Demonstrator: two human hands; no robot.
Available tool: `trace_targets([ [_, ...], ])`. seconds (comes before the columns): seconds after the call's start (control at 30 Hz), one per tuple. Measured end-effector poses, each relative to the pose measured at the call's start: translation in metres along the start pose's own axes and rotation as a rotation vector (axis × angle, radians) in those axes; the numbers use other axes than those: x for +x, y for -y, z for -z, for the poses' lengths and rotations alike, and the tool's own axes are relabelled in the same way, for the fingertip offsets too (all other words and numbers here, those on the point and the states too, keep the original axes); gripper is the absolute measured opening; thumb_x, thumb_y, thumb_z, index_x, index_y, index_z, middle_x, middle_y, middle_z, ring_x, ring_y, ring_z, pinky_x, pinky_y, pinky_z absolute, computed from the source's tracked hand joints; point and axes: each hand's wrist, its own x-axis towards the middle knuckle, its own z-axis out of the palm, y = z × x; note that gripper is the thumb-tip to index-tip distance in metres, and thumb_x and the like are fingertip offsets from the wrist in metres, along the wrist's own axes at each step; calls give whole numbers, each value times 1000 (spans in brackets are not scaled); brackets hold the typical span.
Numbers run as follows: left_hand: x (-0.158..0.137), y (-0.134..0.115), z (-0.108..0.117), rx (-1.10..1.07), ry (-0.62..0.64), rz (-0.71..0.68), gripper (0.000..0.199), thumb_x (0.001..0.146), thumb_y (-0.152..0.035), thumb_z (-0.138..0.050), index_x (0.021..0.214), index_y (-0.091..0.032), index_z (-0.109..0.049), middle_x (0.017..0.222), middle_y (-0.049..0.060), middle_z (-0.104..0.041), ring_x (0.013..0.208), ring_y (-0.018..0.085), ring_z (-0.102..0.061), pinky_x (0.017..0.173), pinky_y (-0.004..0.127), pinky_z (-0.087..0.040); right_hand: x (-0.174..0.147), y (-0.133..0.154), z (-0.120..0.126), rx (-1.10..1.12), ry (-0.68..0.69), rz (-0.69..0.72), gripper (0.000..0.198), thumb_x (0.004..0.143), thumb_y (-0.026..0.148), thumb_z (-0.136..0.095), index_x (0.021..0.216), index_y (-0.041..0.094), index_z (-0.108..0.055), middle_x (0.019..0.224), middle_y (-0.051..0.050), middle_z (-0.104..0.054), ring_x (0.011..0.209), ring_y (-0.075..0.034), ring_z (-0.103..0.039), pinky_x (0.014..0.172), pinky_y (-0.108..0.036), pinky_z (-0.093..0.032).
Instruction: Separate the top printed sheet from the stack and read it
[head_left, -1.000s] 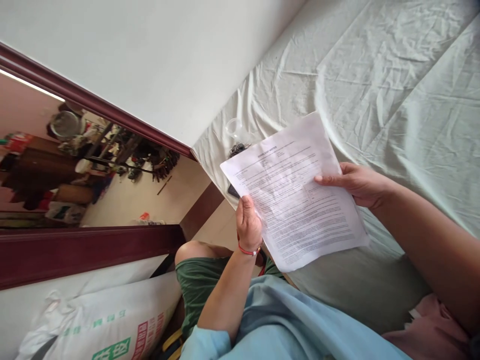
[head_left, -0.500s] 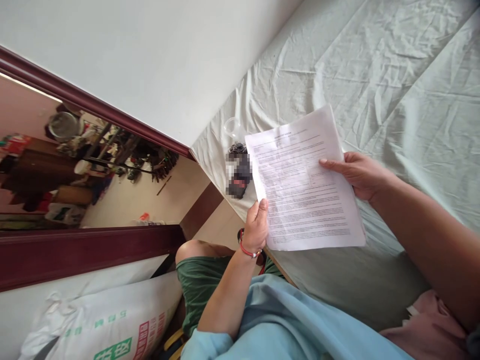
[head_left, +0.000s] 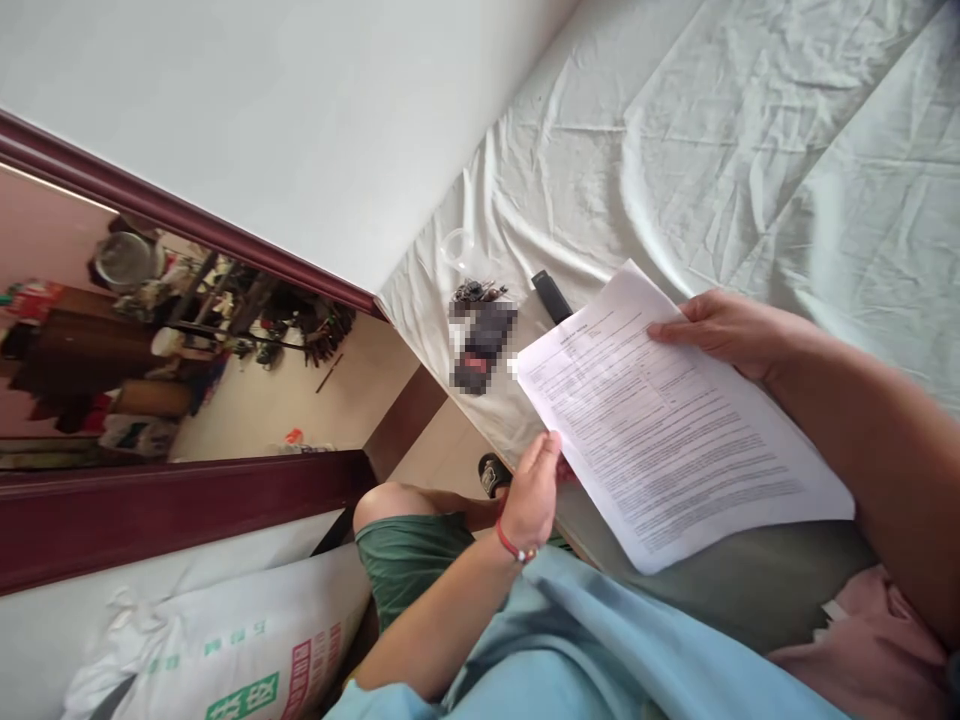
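Our right hand [head_left: 724, 328] pinches the paper [head_left: 660, 420], thumb atop; left hand [head_left: 531, 495], fingers nearly straight, at its edge, hold unclear; likely light, floppy; best gripped by edges at our fingertips.

Papers [head_left: 675, 430] between left grip [head_left: 529, 500] and right grip [head_left: 724, 328], over the cloth [head_left: 712, 150], sack [head_left: 187, 645] at far lower left.
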Motion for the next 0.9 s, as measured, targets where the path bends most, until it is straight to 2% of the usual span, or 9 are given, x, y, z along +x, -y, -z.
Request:
trace_targets([
  [0.07, 19, -14, 10, 71, -38, -36, 52, 87, -71, -71, 84, -20, -65, 79, 4, -72, 80, 20, -71, 74, 33, -59, 2, -3, 3, -59, 2, -15, 30, 90, 48, -75, 85, 18, -79, 91, -18, -82, 74, -33, -79, 64, -44, -64],
  [0.13, 43, -33, 18, 164, -94, -109, 48, 89, -66, -71, 79, -20, -62, 71, 0, -64, 65, 12, -61, 59, 25, -51, 6, -5, 6, -102, -4, -43, 29, 92, 46, -73, 85, 18, -78, 93, -18, -82, 75, -33, -79, 65, -43, -64],
  [0.27, 87, -67, 19, 273, -199, -187, 29, 93, -42, -71, 81, -16, -64, 73, -2, -60, 48, 5, -45, 45, 21, -33, 13, -9, 11, -181, -10, -1, 29, 92, 45, -71, 83, 18, -77, 90, -19, -82, 70, -32, -78, 59, -40, -61],
  [0.33, 101, -78, 14, 289, -195, -164, 18, 93, -30, -69, 84, -14, -68, 71, -3, -59, 45, 3, -39, 43, 20, -29, 15, -11, 13, -198, -4, 35, 29, 93, 44, -70, 83, 18, -77, 89, -18, -82, 68, -31, -78, 56, -38, -59],
  [0.4, 111, -83, 7, 295, -177, -124, 17, 94, -24, -67, 81, -13, -66, 65, -4, -56, 42, 2, -36, 42, 19, -25, 16, -12, 16, -213, -19, 33, 29, 95, 44, -68, 84, 18, -78, 89, -17, -82, 69, -29, -78, 56, -36, -58],
  [0.5, 120, -86, -3, 239, -175, -64, 29, 96, -34, -68, 75, -16, -59, 59, -6, -51, 38, 2, -34, 40, 18, -20, 14, -11, 18, -263, -60, 3, 28, 96, 41, -67, 85, 18, -77, 91, -17, -82, 69, -27, -77, 59, -35, -57],
  [0.6, 128, -88, -7, 206, -160, -37, 36, 90, -41, -77, 74, -16, -56, 57, -7, -49, 37, 2, -33, 40, 17, -15, 11, -5, 18, -308, -104, -19, 28, 97, 40, -65, 84, 18, -76, 89, -15, -82, 67, -24, -75, 57, -32, -55],
  [0.77, 139, -91, -11, 304, -137, 9, 25, 84, -20, -80, 71, -15, -59, 49, -11, -39, 37, 1, -30, 40, 17, -14, 16, -4, 23, -318, -164, -145, 25, 96, 43, -68, 89, 20, -76, 91, -11, -82, 69, -24, -77, 56, -30, -58],
  [0.9, 145, -96, -17, 295, -172, 33, 20, 87, -10, -71, 71, -15, -60, 48, -11, -40, 36, 2, -28, 40, 18, -13, 23, -12, 31, -300, -186, -111, 27, 93, 46, -71, 92, 20, -79, 91, -11, -82, 70, -26, -77, 55, -32, -59],
])
